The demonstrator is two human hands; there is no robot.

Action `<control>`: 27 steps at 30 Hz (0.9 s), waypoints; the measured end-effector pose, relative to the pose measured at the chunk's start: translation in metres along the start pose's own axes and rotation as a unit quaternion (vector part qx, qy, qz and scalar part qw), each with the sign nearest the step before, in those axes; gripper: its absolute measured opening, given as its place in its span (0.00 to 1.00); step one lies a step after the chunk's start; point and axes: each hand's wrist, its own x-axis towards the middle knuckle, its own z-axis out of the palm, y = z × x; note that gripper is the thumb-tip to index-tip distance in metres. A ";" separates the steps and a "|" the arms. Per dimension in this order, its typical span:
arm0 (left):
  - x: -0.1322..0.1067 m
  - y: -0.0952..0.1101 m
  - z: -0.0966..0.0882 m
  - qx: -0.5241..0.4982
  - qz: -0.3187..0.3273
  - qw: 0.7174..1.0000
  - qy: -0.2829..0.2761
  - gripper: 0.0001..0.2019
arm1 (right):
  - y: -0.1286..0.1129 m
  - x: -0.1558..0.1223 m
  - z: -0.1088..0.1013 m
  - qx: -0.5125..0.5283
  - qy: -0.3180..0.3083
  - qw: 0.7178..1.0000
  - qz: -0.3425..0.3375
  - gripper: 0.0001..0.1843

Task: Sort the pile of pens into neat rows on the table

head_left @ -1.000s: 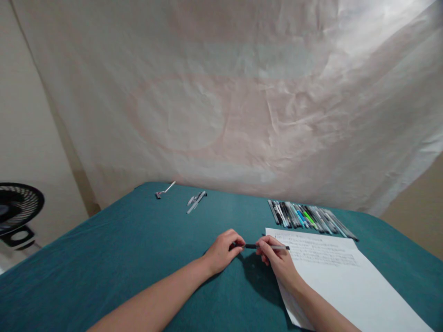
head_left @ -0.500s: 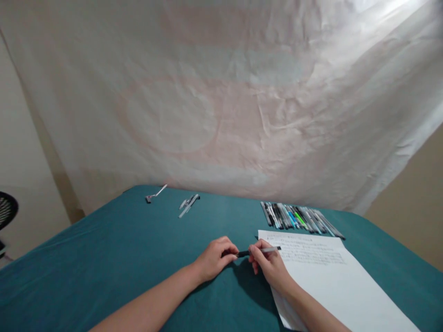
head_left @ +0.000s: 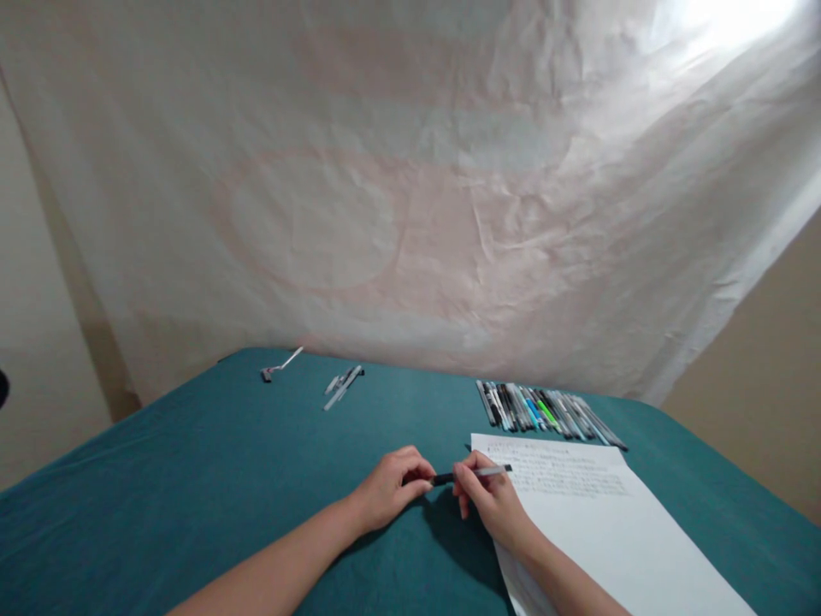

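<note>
Fingers (head_left: 418,484) of my left hand (head_left: 388,494) are pinching the pen (head_left: 445,477) by its dark end; my right hand (head_left: 491,506) is pinching the barrel. Both grips are staying unchanged.

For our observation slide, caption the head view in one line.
Left hand and right hand pinch one pen above a teal tablecloth, near a written sheet and a row of pens.

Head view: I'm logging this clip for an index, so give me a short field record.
left hand: pinches the dark end of the pen
right hand: grips its pale barrel
paper: written sheet on the teal table, under the right forearm
row of pens: beyond the paper
loose pens: far left of table
</note>
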 end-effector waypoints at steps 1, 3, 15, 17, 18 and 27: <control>0.000 0.000 0.000 -0.003 -0.003 1.000 0.006 0.06 | -0.001 0.000 0.000 0.000 0.001 1.000 -0.001 0.16; 0.001 0.000 0.000 -0.013 -0.006 1.000 0.018 0.06 | -0.005 0.001 -0.001 0.001 0.001 1.000 -0.001 0.15; 0.002 -0.015 -0.004 -0.078 -0.039 0.989 0.122 0.06 | -0.023 0.018 -0.049 -0.133 -0.007 0.991 0.014 0.14; 0.002 -0.019 -0.003 -0.101 -0.044 0.984 0.138 0.07 | -0.024 0.020 -0.054 -0.229 -0.052 0.972 0.017 0.13; 0.002 -0.022 -0.003 -0.117 -0.049 0.981 0.144 0.07 | -0.025 0.020 -0.054 -0.277 -0.072 0.958 0.016 0.13; 0.011 -0.041 0.000 -0.341 -0.121 0.897 0.255 0.23 | -0.035 0.044 -0.041 -0.522 -0.071 0.850 -0.005 0.12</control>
